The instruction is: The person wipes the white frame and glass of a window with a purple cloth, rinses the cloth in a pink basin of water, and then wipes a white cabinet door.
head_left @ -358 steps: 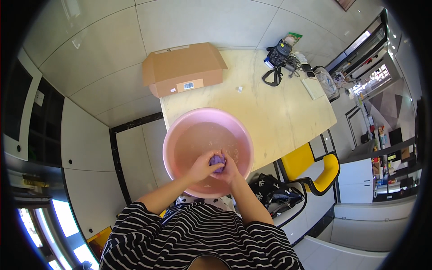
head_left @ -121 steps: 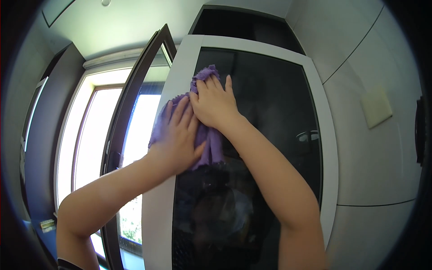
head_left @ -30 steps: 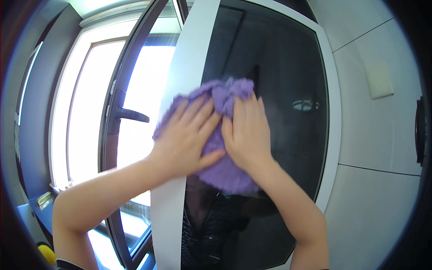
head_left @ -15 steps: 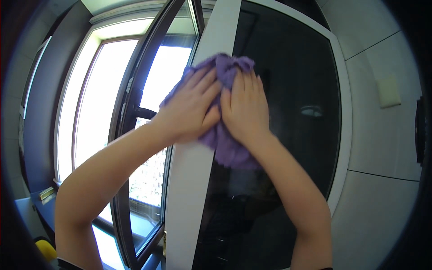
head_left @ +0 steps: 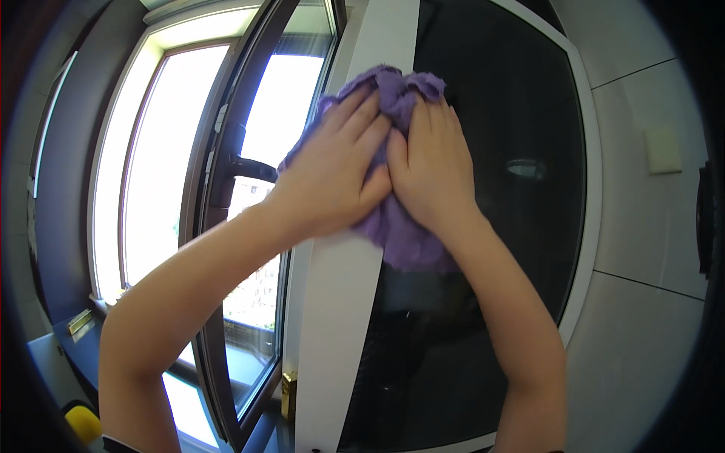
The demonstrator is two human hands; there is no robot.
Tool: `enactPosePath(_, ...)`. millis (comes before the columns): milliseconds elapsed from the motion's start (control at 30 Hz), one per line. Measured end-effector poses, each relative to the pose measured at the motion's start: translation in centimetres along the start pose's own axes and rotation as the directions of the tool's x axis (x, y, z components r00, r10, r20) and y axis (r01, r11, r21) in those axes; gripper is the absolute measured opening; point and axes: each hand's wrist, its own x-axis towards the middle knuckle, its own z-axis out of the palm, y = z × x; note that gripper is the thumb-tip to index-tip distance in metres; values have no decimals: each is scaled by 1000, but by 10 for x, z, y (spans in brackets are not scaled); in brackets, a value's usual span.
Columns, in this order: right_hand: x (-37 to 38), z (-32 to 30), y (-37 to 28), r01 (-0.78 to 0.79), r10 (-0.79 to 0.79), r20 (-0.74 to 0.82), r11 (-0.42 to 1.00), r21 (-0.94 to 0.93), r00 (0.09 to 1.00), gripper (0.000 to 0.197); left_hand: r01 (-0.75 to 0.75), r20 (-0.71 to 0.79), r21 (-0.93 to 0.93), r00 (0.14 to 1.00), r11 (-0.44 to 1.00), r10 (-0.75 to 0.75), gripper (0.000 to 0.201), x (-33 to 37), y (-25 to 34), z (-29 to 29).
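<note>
A crumpled purple cloth (head_left: 415, 245) lies against the white frame (head_left: 343, 302) and dark glossy panel (head_left: 513, 249) of a door in front of me. My left hand (head_left: 336, 162) holds the cloth's left part, its fingers pointing up and bent over the fabric. Beside it, my right hand (head_left: 434, 162) presses the right part, fingers close together and thumb toward the left hand. Both hands keep the cloth pinned to the surface, and a fold bulges up between them. The fingertips are partly sunk in the fabric.
To the left, a dark-framed window sash (head_left: 219, 249) stands swung inward, its black handle (head_left: 253, 170) close to my left wrist. A gold-coloured metal piece (head_left: 289, 392) sits low by the white frame. Pale wall tiles (head_left: 642, 355) with a cream switch plate (head_left: 662, 150) are at the right.
Both hands and the cloth appear slightly farther right and higher in the picture. The window and panel have also shifted in view, so the head has moved too. The grip looks the same.
</note>
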Motion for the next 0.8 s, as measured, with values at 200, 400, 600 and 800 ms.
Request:
enactPosePath(200, -68, -37, -55, -92, 77, 167, 992, 87, 983, 53, 79, 231, -117, 972, 990, -50, 55, -68, 42, -26)
enactPosePath(400, -135, -64, -100, -165, 134, 374, 985, 53, 918, 55, 103, 363, -254, 932, 962, -4, 58, -134, 72, -40)
enactPosePath(600, -199, -88, -140, -209, 139, 518, 975, 80, 844, 62, 106, 504, -234, 863, 966, 28, 51, -196, 106, -49)
enactPosePath(800, -159, -68, -102, -96, 46, 437, 991, 92, 898, 67, 85, 460, -258, 887, 963, 45, 57, -166, 78, -41)
